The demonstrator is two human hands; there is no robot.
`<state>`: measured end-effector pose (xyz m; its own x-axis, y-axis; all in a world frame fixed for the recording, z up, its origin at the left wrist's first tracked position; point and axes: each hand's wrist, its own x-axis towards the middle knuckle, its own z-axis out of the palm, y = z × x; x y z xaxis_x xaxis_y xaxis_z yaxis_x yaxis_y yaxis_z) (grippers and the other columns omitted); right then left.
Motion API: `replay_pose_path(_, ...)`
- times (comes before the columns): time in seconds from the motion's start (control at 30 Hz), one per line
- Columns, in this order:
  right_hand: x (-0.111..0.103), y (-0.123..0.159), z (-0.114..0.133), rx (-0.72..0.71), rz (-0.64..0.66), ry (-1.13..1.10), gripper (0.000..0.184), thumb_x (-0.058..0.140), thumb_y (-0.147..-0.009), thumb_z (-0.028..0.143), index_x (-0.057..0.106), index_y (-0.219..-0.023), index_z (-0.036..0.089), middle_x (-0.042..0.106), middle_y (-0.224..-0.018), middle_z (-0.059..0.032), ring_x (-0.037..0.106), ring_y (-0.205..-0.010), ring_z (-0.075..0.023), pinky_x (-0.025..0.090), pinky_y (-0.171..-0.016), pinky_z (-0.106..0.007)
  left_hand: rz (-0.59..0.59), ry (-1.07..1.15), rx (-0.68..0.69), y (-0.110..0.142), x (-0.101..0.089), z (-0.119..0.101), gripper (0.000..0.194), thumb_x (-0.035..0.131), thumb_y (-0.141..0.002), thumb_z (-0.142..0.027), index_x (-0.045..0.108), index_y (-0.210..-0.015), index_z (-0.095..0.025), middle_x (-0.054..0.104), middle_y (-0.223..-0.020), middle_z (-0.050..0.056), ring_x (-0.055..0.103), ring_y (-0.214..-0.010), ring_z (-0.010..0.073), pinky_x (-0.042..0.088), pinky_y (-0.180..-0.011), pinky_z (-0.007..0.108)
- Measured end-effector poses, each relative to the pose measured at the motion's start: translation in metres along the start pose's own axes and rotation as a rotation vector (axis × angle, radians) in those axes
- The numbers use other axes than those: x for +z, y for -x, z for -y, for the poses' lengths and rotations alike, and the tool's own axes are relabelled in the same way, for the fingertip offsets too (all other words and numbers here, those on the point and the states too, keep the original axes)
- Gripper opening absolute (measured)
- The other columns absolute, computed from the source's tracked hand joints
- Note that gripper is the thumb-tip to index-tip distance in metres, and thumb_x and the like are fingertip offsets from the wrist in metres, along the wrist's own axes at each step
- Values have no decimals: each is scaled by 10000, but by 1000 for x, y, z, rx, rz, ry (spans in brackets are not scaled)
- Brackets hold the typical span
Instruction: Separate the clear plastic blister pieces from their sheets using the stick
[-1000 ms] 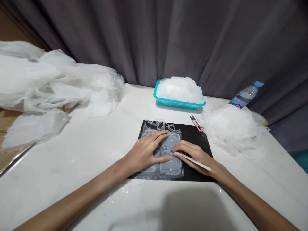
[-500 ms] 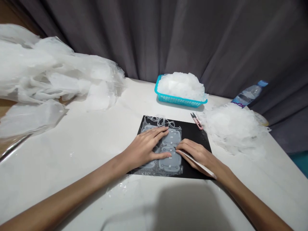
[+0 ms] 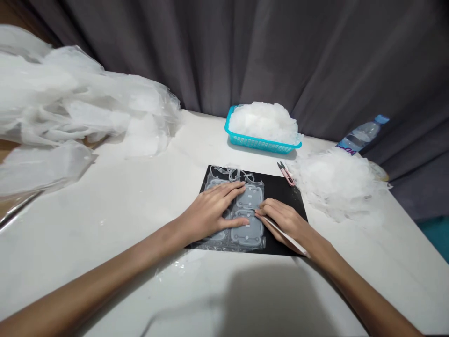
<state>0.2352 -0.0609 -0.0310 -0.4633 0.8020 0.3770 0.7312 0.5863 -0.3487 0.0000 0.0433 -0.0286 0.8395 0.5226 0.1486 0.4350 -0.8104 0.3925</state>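
Note:
A clear plastic sheet with moulded, rounded rectangular sections (image 3: 247, 228) lies on a black mat (image 3: 287, 192). Across its left half rests my left hand (image 3: 215, 208), fingers stretched out and thumb spread, pressing on the sheet. My right hand (image 3: 282, 220) is closed round a slim white pen-like tool (image 3: 286, 236). The tool's tip is hidden at my fingertips, which touch the sheet's right side near the gap between two sections. Loose looped plastic strips (image 3: 235, 174) lie along the sheet's far edge.
Beyond the mat stands a turquoise basket (image 3: 264, 144) heaped with translucent pieces. Pink-handled thread snips (image 3: 286, 174) lie by the mat's far right corner. A pile of clear scraps (image 3: 338, 185) and a water bottle (image 3: 363, 135) are at right; large plastic sheets (image 3: 87, 107) heap up at left.
The whole view has shifted slightly, so the table sits higher in the picture. My right hand with the white tool has moved a little along the sheet; my left hand stays in place.

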Motion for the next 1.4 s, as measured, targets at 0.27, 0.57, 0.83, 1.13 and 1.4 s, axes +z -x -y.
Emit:
replay_pose_path(0.27,6,-4,-6,-82,-12,112,204,428,-1099,206,630,-1080,197,690,-989,-96,688,-899,-201,577,-842,-328,-7,42,4,1,3,1,815,567,-945,-731,460,-1557,-203,488,-1622,124,479,-1481,329,386,-1228,477)
replay_pose_path(0.57,13,-3,-9,-50,-42,92,281,474,-1081,212,658,-1292,181,715,-1085,-143,697,-999,-251,587,-917,-414,-5,88,-13,0,4,0,810,591,-934,-725,459,-1556,-222,503,-1607,130,468,-1485,351,374,-1230,493)
replay_pose_path(0.83,-17,-30,-40,374,-467,-147,183,561,-1043,290,726,-1005,220,712,-988,-72,672,-948,-234,541,-891,-395,78,167,-36,-1,1,0,1011,586,-950,-703,90,-1689,-223,263,-1730,160,320,-1568,368,352,-1234,497)
replay_pose_path(1.13,-27,-29,16,235,-83,-451,311,570,-1056,333,678,-1341,274,666,-978,-33,646,-850,-169,548,-796,-303,-251,372,-20,-12,-1,-6,428,629,-1004,-518,622,-1363,-284,696,-1268,66,588,-1251,276,497,-1070,466)
replay_pose_path(1.4,-11,-18,7,293,-366,-224,184,590,-1045,284,701,-1173,216,653,-1015,-59,638,-939,-192,514,-868,-328,-277,576,-104,-13,-14,-8,274,697,-968,-484,755,-968,-216,730,-979,35,644,-1015,234,518,-940,403)
